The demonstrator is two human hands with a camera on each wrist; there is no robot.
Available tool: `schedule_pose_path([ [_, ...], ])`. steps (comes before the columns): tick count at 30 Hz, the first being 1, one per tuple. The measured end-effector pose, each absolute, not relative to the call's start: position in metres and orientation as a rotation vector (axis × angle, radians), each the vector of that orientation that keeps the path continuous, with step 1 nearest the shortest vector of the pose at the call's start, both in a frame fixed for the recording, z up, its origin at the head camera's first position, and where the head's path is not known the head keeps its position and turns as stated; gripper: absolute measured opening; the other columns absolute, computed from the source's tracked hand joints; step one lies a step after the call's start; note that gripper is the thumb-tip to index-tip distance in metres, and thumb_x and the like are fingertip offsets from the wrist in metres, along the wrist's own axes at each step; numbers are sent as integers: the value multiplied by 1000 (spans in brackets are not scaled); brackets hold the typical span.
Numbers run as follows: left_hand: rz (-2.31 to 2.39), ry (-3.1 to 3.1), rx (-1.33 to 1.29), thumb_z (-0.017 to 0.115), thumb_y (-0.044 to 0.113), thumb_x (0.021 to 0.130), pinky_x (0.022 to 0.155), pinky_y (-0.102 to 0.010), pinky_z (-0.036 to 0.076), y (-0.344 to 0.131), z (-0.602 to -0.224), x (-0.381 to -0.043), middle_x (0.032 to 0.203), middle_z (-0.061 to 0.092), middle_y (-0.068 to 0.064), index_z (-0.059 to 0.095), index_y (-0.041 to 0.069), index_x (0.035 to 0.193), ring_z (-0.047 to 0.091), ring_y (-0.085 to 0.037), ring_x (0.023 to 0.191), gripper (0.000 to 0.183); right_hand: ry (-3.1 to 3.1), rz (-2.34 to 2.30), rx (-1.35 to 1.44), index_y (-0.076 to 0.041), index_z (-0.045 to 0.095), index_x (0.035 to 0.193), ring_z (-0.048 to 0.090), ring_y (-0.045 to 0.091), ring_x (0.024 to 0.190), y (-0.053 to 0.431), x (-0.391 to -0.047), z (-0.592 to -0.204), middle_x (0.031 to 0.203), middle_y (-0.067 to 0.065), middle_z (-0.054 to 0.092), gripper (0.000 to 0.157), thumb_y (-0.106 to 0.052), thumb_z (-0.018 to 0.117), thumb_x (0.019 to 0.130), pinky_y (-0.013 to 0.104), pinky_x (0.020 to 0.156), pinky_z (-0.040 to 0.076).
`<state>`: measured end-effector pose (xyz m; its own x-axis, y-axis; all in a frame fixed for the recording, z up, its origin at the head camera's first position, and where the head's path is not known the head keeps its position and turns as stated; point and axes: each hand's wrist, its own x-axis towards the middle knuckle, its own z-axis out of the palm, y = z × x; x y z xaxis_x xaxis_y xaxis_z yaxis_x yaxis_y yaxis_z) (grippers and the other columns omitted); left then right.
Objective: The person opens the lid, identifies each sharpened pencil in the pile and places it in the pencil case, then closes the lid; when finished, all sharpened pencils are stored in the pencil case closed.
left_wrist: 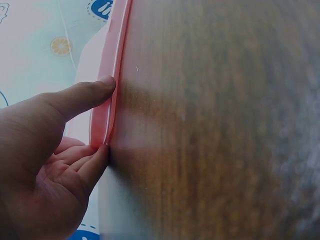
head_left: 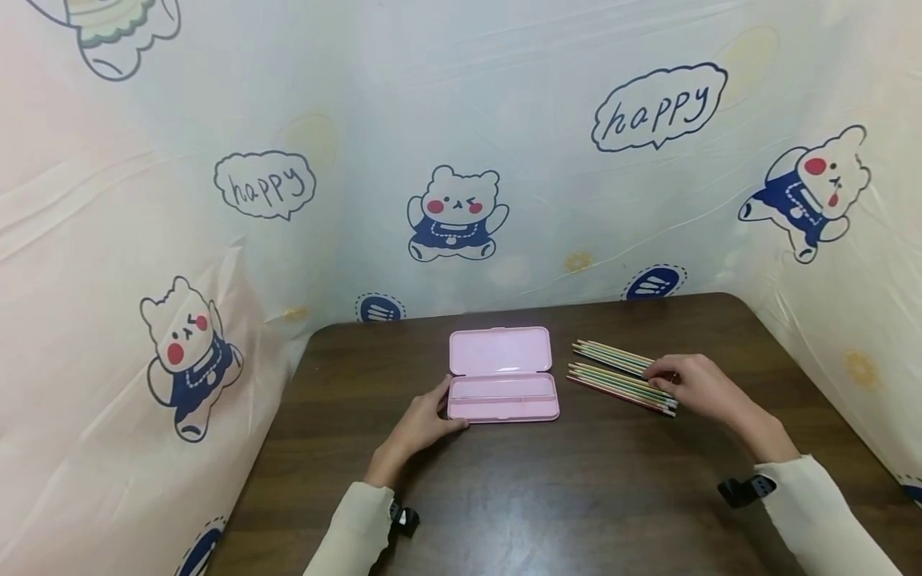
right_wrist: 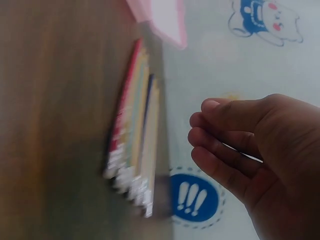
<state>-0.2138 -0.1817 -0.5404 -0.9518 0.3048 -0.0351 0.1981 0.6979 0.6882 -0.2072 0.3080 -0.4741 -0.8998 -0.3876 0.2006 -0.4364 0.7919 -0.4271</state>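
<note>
A pink pencil case lies with its lid raised toward the back, its divided inside holding no pencils. My left hand grips its left end, thumb at the front edge and fingers round the side; the left wrist view shows this hand at the corner. To the right of the case, several pencils lie slantwise in two rows, white-tipped ends toward me. Over the right end of these pencils hovers my right hand, fingers loosely bent. In the right wrist view, the hand shows nothing between thumb and fingers.
Everything rests on a dark brown wooden table with rounded far corners. A pale curtain printed with bears and the word "happy" hangs behind and beside it. Dark wrist cameras sit at both cuffs.
</note>
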Motion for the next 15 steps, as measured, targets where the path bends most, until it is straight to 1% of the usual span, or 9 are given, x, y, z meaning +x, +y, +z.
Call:
schedule_pose_path([
  [3, 1087, 2768, 420, 85, 35, 93, 121, -50, 44, -183, -540, -214, 171, 37, -18, 29, 5, 168, 48, -34, 152, 98, -2882, 725, 656, -9, 83, 102, 73, 18, 87, 314, -206, -490, 99, 5, 81, 14, 1, 76, 94, 42, 75, 64],
  [8, 1108, 2755, 420, 85, 33, 93, 121, -50, 44, -183, -538, -213, 171, 36, -18, 29, 4, 168, 48, -35, 152, 98, -2881, 695, 642, -14, 83, 98, 73, 19, 88, 317, -205, -514, 97, 1, 80, 15, -1, 77, 93, 46, 79, 63],
  [12, 1107, 2743, 416, 85, 32, 93, 122, -49, 43, -182, -537, -212, 172, 35, -18, 28, 4, 168, 47, -34, 153, 98, -2861, 650, 651, -16, 82, 95, 73, 20, 88, 316, -203, -527, 95, -1, 79, 16, 0, 78, 92, 49, 80, 63],
  [15, 1090, 2759, 441, 85, 31, 93, 120, -49, 45, -182, -538, -212, 170, 37, -21, 29, 1, 167, 50, -34, 151, 98, -2845, 602, 657, -15, 82, 94, 73, 21, 87, 314, -203, -533, 94, 0, 79, 16, 0, 79, 90, 50, 80, 63],
])
